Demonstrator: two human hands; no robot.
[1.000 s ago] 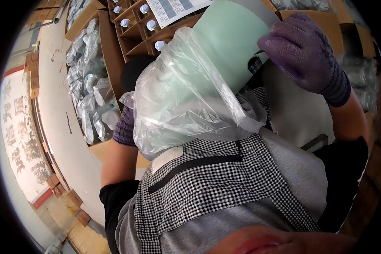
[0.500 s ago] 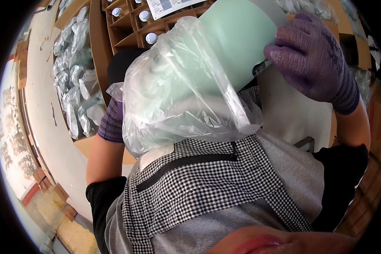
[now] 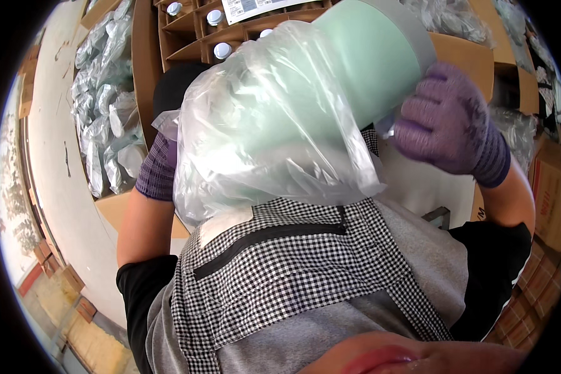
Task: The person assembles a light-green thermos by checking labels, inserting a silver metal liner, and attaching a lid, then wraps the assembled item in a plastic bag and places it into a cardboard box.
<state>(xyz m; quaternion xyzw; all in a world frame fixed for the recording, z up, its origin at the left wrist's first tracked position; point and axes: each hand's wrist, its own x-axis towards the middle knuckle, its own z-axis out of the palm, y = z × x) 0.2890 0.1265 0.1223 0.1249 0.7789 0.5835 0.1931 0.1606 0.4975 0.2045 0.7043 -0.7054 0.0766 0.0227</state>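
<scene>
A large mint-green, cylinder-shaped vessel (image 3: 380, 62) with a grey rim lies tilted in front of my chest, its kind unclear. A clear plastic bag (image 3: 262, 124) covers its lower left part, while the rim end at the upper right is bare. My left hand (image 3: 163, 163), in a purple knitted glove, grips the bagged end from the left; its fingers are hidden behind the plastic. Beside the vessel's bare right side is my gloved right hand (image 3: 442, 121), closed with curled fingers. Something small and shiny shows at its fingertips, too little of it to name.
At left stands a carton (image 3: 144, 81) beside several plastic-wrapped items (image 3: 106, 118). Ahead, a divided cardboard box (image 3: 184, 40) holds several white-capped bottles (image 3: 222, 50) under a printed sheet (image 3: 255, 7). More wrapped goods (image 3: 449, 19) and cartons (image 3: 551, 193) are at right.
My right hand has moved down and slightly left from the vessel's rim, its fingers curling tighter. The vessel has shifted slightly right at its rim end; my left hand keeps its hold.
</scene>
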